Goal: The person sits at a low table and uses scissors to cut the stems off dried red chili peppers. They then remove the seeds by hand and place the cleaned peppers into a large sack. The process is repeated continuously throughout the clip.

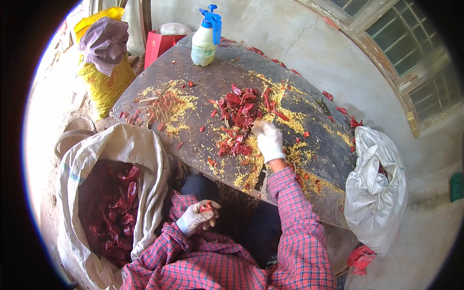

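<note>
My left hand (198, 217), in a pale work glove, is held above my lap with its fingers curled around a red chili piece (206, 207). Reaching over the dark tabletop (197, 141), my gloved right hand (267, 141) is at the right edge of a heap of dried red chili pods (241, 107). Its fingertips are blurred, and whether they grip anything is hidden. Yellow chili seeds (255, 161) lie scattered around that hand. Below the main heap sits a smaller clump of broken red pods (235, 143).
An open woven sack (150, 145) of red chilies stands at my left, a white sack (377, 188) at the table's right end. A spray bottle (203, 45) stands at the back. Stems and seeds (168, 105) lie left. A yellow bag (105, 87) stands beyond the table.
</note>
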Action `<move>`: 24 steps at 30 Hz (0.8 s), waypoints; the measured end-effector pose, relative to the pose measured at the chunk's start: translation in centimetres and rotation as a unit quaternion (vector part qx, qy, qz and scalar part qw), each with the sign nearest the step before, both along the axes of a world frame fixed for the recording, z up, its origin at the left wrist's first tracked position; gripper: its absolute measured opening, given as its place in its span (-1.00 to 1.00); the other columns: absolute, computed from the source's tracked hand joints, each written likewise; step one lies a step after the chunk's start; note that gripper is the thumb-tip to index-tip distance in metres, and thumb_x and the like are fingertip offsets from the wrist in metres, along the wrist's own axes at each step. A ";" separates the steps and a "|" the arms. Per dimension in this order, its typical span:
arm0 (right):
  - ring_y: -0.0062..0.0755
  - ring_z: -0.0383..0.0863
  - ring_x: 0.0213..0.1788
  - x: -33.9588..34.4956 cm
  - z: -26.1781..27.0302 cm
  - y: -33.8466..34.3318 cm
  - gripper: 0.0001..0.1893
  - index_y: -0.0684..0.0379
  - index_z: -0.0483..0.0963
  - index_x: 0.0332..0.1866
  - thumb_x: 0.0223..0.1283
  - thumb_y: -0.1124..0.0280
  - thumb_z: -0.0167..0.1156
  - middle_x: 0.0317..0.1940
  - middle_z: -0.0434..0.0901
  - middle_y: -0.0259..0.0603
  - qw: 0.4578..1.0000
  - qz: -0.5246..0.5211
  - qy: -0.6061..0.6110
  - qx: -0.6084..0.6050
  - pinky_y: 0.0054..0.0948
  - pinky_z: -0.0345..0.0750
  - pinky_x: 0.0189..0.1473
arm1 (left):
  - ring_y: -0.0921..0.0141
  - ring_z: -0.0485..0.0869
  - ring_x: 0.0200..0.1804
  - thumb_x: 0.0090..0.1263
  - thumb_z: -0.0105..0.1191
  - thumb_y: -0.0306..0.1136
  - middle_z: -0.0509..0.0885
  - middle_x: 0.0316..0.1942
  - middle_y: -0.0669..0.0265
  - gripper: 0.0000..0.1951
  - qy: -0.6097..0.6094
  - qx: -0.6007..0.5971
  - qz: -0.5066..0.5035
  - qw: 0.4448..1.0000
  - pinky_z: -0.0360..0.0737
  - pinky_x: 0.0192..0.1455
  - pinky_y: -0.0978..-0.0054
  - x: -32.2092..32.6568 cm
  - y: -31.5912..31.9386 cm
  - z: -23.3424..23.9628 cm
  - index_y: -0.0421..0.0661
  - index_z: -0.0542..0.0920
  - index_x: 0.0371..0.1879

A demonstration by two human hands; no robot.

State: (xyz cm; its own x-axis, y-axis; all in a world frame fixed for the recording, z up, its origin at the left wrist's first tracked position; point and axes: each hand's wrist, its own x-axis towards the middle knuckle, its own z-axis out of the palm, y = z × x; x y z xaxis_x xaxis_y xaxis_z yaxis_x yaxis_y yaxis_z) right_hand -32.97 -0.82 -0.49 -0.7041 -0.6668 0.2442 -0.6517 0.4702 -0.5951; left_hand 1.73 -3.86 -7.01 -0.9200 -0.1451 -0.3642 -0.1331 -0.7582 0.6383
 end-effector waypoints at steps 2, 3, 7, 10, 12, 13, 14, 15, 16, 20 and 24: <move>-0.35 0.74 -0.11 -4.8 -0.3 -0.9 -0.89 0.06 0.67 -0.17 0.33 0.36 0.23 -0.12 0.75 -0.17 0.996 -0.081 0.013 -0.017 -0.32 0.68 -0.04 | 0.56 0.55 -0.53 0.44 0.24 -0.18 0.62 -0.39 0.35 -0.60 -0.007 -0.009 -0.002 1.000 0.45 -0.52 0.68 -0.5 0.0 0.3 -0.25 0.56 0.04; -0.37 0.72 -0.13 -7.3 -1.1 -1.6 -0.87 0.06 0.66 -0.22 0.36 0.44 0.15 -0.16 0.74 -0.17 0.991 -0.116 -0.008 -0.066 -0.31 0.68 -0.04 | 0.58 0.50 -0.57 0.43 0.25 -0.15 0.60 -0.44 0.38 -0.58 -0.011 -0.013 -0.003 1.000 0.42 -0.53 0.67 -0.8 -0.1 0.3 -0.26 0.56 0.03; -0.04 0.64 0.03 -13.0 -2.3 -4.8 -0.71 0.13 0.67 -0.13 0.21 0.14 0.32 -0.06 0.67 -0.06 0.977 -0.167 0.120 0.059 -0.16 0.54 0.10 | 0.58 0.51 -0.58 0.46 0.22 -0.23 0.61 -0.48 0.40 -0.67 -0.035 0.002 -0.011 0.999 0.43 -0.53 0.68 -1.1 -0.5 -0.1 -0.25 0.60 -0.02; -0.01 0.61 0.08 -14.3 -4.0 -7.5 -0.63 0.12 0.66 -0.09 0.16 0.06 0.36 -0.04 0.67 -0.08 0.946 -0.211 0.203 0.138 -0.14 0.53 0.14 | 0.58 0.53 -0.58 0.46 0.22 -0.27 0.63 -0.48 0.39 -0.72 -0.047 0.012 -0.011 0.999 0.44 -0.53 0.68 -1.2 -0.6 -0.2 -0.23 0.61 -0.03; -0.01 0.60 0.11 -14.6 -4.6 -8.4 -0.59 0.13 0.66 -0.08 0.12 0.03 0.39 -0.04 0.67 -0.09 0.943 -0.197 0.191 0.189 -0.14 0.52 0.16 | 0.58 0.53 -0.57 0.46 0.22 -0.29 0.64 -0.47 0.39 -0.72 -0.053 0.024 -0.007 0.998 0.45 -0.52 0.68 -1.0 -0.7 -0.2 -0.23 0.61 -0.03; 0.00 0.59 0.12 -14.4 -4.6 -8.7 -0.57 0.13 0.65 -0.07 0.10 0.01 0.40 -0.04 0.67 -0.10 0.940 -0.190 0.186 0.215 -0.14 0.52 0.16 | 0.58 0.54 -0.57 0.46 0.21 -0.29 0.64 -0.47 0.38 -0.73 -0.052 0.027 -0.005 0.998 0.46 -0.51 0.68 -1.0 -0.7 -0.1 -0.23 0.61 -0.03; 0.04 0.60 0.09 -15.0 -5.0 -8.9 -0.57 0.15 0.65 -0.09 0.08 0.04 0.42 -0.06 0.67 -0.05 0.947 -0.169 0.191 0.193 -0.12 0.52 0.15 | 0.58 0.54 -0.56 0.46 0.21 -0.30 0.65 -0.46 0.38 -0.73 -0.051 0.027 -0.003 0.998 0.46 -0.51 0.68 -1.0 -0.9 -0.1 -0.24 0.61 -0.03; 0.05 0.61 0.07 -15.4 -5.3 -8.5 -0.58 0.16 0.65 -0.10 0.07 0.05 0.42 -0.07 0.67 -0.02 0.951 -0.167 0.192 0.176 -0.12 0.53 0.14 | 0.58 0.55 -0.56 0.46 0.21 -0.30 0.65 -0.46 0.37 -0.73 -0.046 0.030 -0.004 0.998 0.46 -0.50 0.68 -1.2 -0.9 -0.1 -0.24 0.61 -0.03; 0.06 0.61 0.04 -15.8 -5.5 -8.1 -0.58 0.17 0.65 -0.11 0.06 0.06 0.43 -0.09 0.67 0.00 0.954 -0.165 0.192 0.159 -0.12 0.53 0.14 | 0.58 0.55 -0.56 0.47 0.20 -0.30 0.65 -0.46 0.37 -0.73 -0.044 0.029 -0.004 0.999 0.47 -0.50 0.68 -1.5 -0.9 -0.1 -0.25 0.61 -0.03; 0.10 0.62 -0.10 -13.9 -4.7 -6.1 -0.60 0.28 0.58 -0.26 0.05 0.11 0.44 -0.22 0.64 0.11 0.982 -0.091 0.127 0.107 -0.09 0.51 0.01 | 0.57 0.56 -0.55 0.48 0.18 -0.32 0.66 -0.45 0.37 -0.74 -0.045 0.019 -0.007 0.999 0.48 -0.49 0.67 -1.7 -1.1 -0.1 -0.25 0.61 -0.03; 0.12 0.57 -0.25 -7.7 -1.9 -3.1 -0.57 0.33 0.50 -0.32 0.14 0.10 0.40 -0.33 0.59 0.09 0.997 -0.020 0.017 0.069 -0.11 0.47 -0.13 | 0.58 0.56 -0.54 0.49 0.16 -0.29 0.65 -0.46 0.38 -0.75 -0.045 -0.007 -0.008 0.999 0.49 -0.48 0.67 -1.7 -0.7 -0.2 -0.22 0.61 -0.04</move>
